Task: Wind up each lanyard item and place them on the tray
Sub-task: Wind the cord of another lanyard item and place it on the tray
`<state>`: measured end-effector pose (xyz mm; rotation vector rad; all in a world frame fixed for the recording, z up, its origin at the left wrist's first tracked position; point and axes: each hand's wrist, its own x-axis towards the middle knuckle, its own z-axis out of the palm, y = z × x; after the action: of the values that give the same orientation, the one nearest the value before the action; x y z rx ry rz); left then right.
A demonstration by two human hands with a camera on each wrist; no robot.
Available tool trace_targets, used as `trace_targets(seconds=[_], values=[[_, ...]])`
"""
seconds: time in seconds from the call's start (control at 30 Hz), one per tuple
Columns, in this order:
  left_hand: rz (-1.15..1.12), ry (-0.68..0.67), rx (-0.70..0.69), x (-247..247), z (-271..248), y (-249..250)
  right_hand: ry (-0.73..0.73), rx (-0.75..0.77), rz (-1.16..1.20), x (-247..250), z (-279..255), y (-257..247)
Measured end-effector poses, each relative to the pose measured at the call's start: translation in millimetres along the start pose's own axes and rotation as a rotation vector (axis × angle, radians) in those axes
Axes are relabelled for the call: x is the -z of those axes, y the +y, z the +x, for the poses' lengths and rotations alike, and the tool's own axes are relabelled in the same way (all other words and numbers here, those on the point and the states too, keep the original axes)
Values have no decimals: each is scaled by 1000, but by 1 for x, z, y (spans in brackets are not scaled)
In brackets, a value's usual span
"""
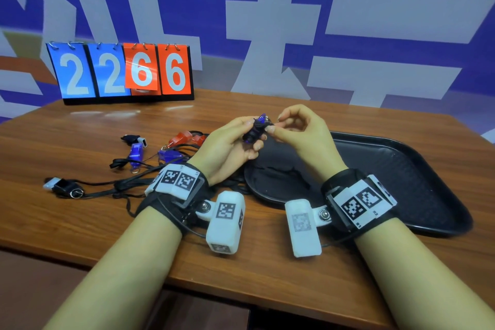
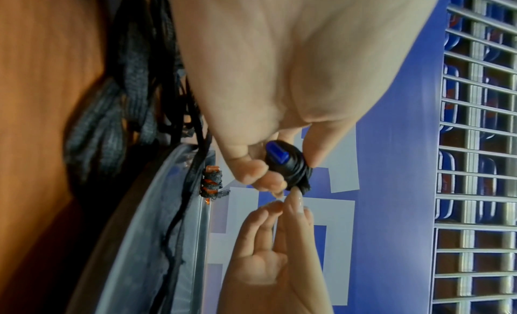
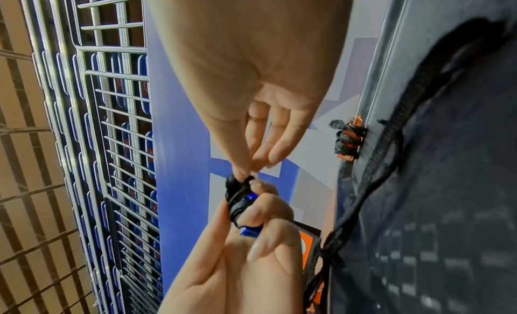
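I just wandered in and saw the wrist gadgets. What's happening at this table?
A person is winding lanyard cords around whistles. The left hand grips a blue whistle already wrapped in black cord, and the right hand pinches the cord's end at it, above the black tray. One wound orange whistle shows beyond the tray's rim in the wrist views. More whistles with loose cords lie unwound on the wooden table.
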<state>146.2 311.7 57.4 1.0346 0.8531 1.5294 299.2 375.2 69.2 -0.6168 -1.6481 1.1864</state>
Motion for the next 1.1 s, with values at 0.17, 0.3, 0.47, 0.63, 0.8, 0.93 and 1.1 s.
trace_targets(seconds=[0.17, 0.3, 0.47, 0.63, 0.8, 0.93, 1.1], values=[[166, 78, -56, -2, 1, -1, -8, 30, -20, 2, 0, -1], [301, 167, -84, 1, 2, -3, -68, 42, -44, 2, -1, -2], [490, 165, -112, 7, 4, -5, -79, 68, -51, 1, 0, 0], [539, 131, -113, 9, 3, -6, -51, 34, -82, 5, 2, 3], [463, 117, -139, 9, 0, -3, -61, 19, -149, 10, 4, 3], [343, 104, -103, 7, 1, -2, -96, -32, -73, 10, 3, 3], [245, 49, -76, 2, 4, 4, -71, -88, 94, 14, 6, 2]])
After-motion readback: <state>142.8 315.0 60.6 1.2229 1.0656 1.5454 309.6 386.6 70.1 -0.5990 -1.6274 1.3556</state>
